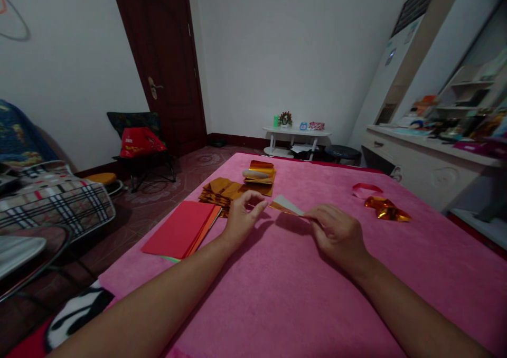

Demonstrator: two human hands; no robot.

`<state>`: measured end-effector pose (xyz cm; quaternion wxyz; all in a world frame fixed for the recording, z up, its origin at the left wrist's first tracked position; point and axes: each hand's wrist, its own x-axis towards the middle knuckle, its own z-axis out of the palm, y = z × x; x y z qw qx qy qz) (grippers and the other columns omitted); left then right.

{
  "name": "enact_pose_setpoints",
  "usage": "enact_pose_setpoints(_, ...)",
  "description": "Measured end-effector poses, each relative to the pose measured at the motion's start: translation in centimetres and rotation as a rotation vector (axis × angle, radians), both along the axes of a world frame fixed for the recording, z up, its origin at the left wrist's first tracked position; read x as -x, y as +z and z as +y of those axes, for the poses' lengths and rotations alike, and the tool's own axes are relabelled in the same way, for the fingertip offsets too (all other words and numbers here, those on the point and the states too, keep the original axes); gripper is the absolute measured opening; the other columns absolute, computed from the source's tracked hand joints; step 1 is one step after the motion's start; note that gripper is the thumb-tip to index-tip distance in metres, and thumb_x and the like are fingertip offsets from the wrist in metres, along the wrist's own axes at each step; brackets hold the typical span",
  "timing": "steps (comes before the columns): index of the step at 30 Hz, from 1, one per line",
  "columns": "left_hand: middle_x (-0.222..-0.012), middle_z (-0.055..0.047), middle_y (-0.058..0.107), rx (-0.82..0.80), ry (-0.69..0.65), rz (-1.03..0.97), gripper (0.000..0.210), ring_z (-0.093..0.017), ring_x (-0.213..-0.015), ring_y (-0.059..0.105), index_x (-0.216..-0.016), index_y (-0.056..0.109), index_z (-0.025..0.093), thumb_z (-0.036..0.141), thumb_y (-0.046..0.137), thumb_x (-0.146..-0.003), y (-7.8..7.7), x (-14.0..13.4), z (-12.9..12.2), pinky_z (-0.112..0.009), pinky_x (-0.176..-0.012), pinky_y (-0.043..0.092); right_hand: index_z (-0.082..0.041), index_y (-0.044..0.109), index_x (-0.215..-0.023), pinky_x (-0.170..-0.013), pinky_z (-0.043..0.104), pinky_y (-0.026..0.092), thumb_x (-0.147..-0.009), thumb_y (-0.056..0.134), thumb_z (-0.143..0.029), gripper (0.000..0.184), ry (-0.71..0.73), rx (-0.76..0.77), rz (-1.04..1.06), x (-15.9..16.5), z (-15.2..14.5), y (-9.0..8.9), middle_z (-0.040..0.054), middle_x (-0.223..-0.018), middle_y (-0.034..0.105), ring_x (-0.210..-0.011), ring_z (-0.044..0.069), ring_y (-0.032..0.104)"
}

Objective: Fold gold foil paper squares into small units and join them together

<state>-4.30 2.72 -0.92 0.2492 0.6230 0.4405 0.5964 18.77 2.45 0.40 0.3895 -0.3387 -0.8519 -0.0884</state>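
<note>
Over the pink-covered table, my right hand (338,234) pinches one end of a narrow folded piece of gold foil paper (287,206). Its pale back shows on the upper side and a gold strip runs along the lower edge. My left hand (243,215) is at the other end, thumb and fingers curved and apart, with a small gap to the paper. Behind the left hand lie a bunch of folded gold paper (222,189) and a stack of gold foil sheets (261,174) with a pale, rounded object on it. A stack of red paper (180,228) lies left of my left forearm.
To the right on the pink cloth (317,305) lie a red ribbon loop (366,189) and crumpled gold foil (386,209). A cluttered white counter (431,160) borders the right side. Beyond the table are a low white stand (297,131) and a chair with a red bag (140,142).
</note>
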Motion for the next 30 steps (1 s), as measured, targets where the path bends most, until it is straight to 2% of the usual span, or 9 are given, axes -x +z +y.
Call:
enact_pose_setpoints(5, -0.075, -0.002, 0.066, -0.069, 0.011, 0.210, 0.013, -0.012, -0.068, 0.057, -0.076, 0.066, 0.015, 0.025, 0.058, -0.080, 0.1, -0.6, -0.9, -0.022, -0.065, 0.043, -0.017, 0.064, -0.086, -0.064, 0.030, 0.033, -0.081, 0.052, -0.014, 0.014, -0.155, -0.075, -0.371, 1.6, -1.3, 0.4, 0.0051, -0.077, 0.061, -0.073, 0.019, 0.051)
enact_pose_setpoints(8, -0.076, -0.002, 0.068, -0.054, -0.019, 0.341, 0.015, -0.012, -0.068, 0.057, -0.078, 0.069, 0.017, 0.026, 0.058, -0.081, 0.1, -1.1, -1.5, -0.022, -0.064, 0.041, -0.018, 0.064, -0.081, -0.063, 0.031, 0.029, -0.080, 0.054, -0.015, 0.011, -0.214, -0.106, -0.433, 2.6, -2.0, 0.6, 0.0040, -0.073, 0.059, -0.071, 0.018, 0.048)
enact_pose_setpoints(11, -0.062, -0.002, 0.064, 0.035, 0.031, 0.401, 0.030, -0.012, -0.056, 0.053, -0.069, 0.069, 0.015, 0.037, 0.054, -0.083, -0.2, -1.6, -1.9, -0.022, -0.054, 0.036, -0.019, 0.064, -0.082, -0.064, 0.032, 0.027, -0.081, 0.055, -0.016, 0.010, -0.252, -0.133, -0.406, 2.9, -2.5, 0.8, 0.0039, -0.073, 0.058, -0.071, 0.019, 0.047)
enact_pose_setpoints(15, -0.052, -0.003, 0.060, 0.254, -0.082, 0.262, 0.049, -0.012, -0.049, 0.052, -0.059, 0.065, 0.012, 0.052, 0.048, -0.082, -0.3, -2.4, -1.9, -0.022, -0.048, 0.034, -0.019, 0.065, -0.081, -0.065, 0.033, 0.027, -0.081, 0.056, -0.018, 0.009, -0.268, -0.164, -0.370, 3.0, -2.8, 1.1, 0.0044, -0.073, 0.058, -0.072, 0.019, 0.046)
enact_pose_setpoints(20, -0.055, -0.003, 0.059, 0.485, -0.313, -0.165, 0.043, -0.012, -0.046, 0.054, -0.065, 0.062, 0.010, 0.052, 0.057, -0.076, 0.1, -4.0, -2.4, -0.021, -0.046, 0.039, -0.018, 0.065, -0.084, -0.065, 0.033, 0.027, -0.082, 0.057, -0.017, 0.008, -0.204, -0.182, -0.358, 3.7, -3.2, 0.9, 0.0047, -0.074, 0.060, -0.073, 0.019, 0.047)
enact_pose_setpoints(23, -0.055, -0.001, 0.055, 0.492, -0.336, -0.337, 0.038, -0.008, -0.045, 0.049, -0.065, 0.058, 0.010, 0.048, 0.063, -0.072, 0.1, -4.5, -2.5, -0.020, -0.046, 0.037, -0.018, 0.065, -0.089, -0.065, 0.033, 0.029, -0.084, 0.056, -0.021, 0.010, -0.145, -0.147, -0.319, 4.0, -3.5, 0.7, 0.0042, -0.075, 0.060, -0.073, 0.019, 0.048)
enact_pose_setpoints(25, -0.053, 0.001, 0.051, 0.458, -0.319, -0.337, 0.036, -0.006, -0.045, 0.044, -0.063, 0.056, 0.010, 0.045, 0.064, -0.070, 0.0, -4.2, -2.2, -0.019, -0.046, 0.034, -0.020, 0.065, -0.087, -0.066, 0.032, 0.032, -0.086, 0.055, -0.025, 0.012, -0.079, -0.084, -0.243, 3.9, -3.6, 0.7, 0.0035, -0.077, 0.061, -0.074, 0.018, 0.050)
enact_pose_setpoints(28, -0.054, 0.002, 0.047, 0.432, -0.316, -0.157, 0.033, -0.006, -0.046, 0.039, -0.062, 0.055, 0.011, 0.042, 0.061, -0.072, 0.3, -3.1, -1.4, -0.019, -0.046, 0.029, -0.021, 0.065, -0.088, -0.074, 0.032, 0.037, -0.086, 0.054, -0.030, 0.014, -0.028, 0.000, 0.012, 3.5, -3.0, 1.3, 0.0042, -0.089, 0.062, -0.083, 0.018, 0.054)
enact_pose_setpoints(30, -0.055, 0.003, 0.046, 0.455, -0.389, 0.104, 0.030, -0.007, -0.049, 0.038, -0.063, 0.054, 0.012, 0.039, 0.056, -0.076, 0.9, -2.0, -0.9, -0.019, -0.047, 0.028, -0.022, 0.064, -0.097, -0.079, 0.033, 0.040, -0.085, 0.055, -0.030, 0.017, -0.065, 0.077, 0.214, 3.0, -2.1, 1.7, 0.0062, -0.101, 0.060, -0.092, 0.019, 0.054)
